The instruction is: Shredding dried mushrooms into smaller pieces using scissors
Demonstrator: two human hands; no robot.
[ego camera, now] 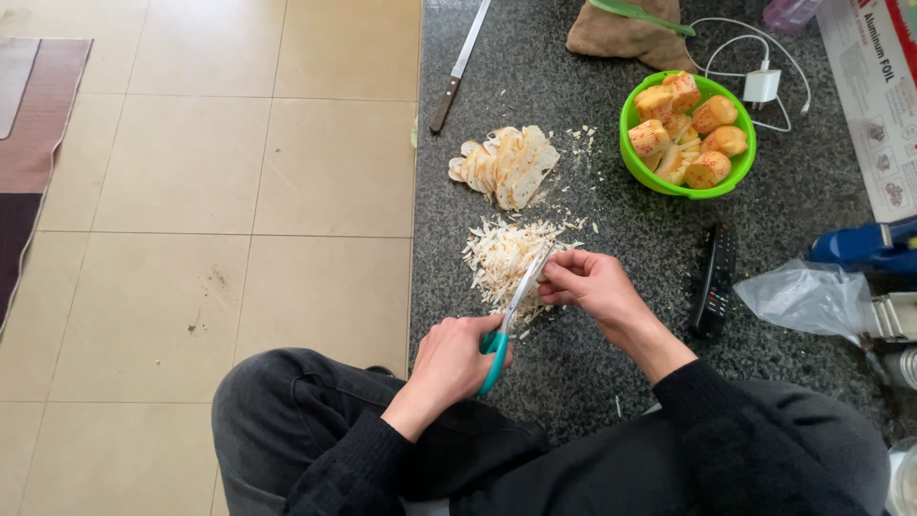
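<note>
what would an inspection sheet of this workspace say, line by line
surface: dark speckled stone slab beside beige floor tiles.
job's things: teal-handled scissors, pile of white shreds, stack of pale slices, green bowl of yellow chunks.
clutter: knife, remote, clear bag, foil box, brown cloth.
grippers: left hand grips the scissors handle; right hand pinches a piece at the blades.
cables: white charger and cord beside the bowl.
surroundings: rug at far left; seated person in dark clothes.
</note>
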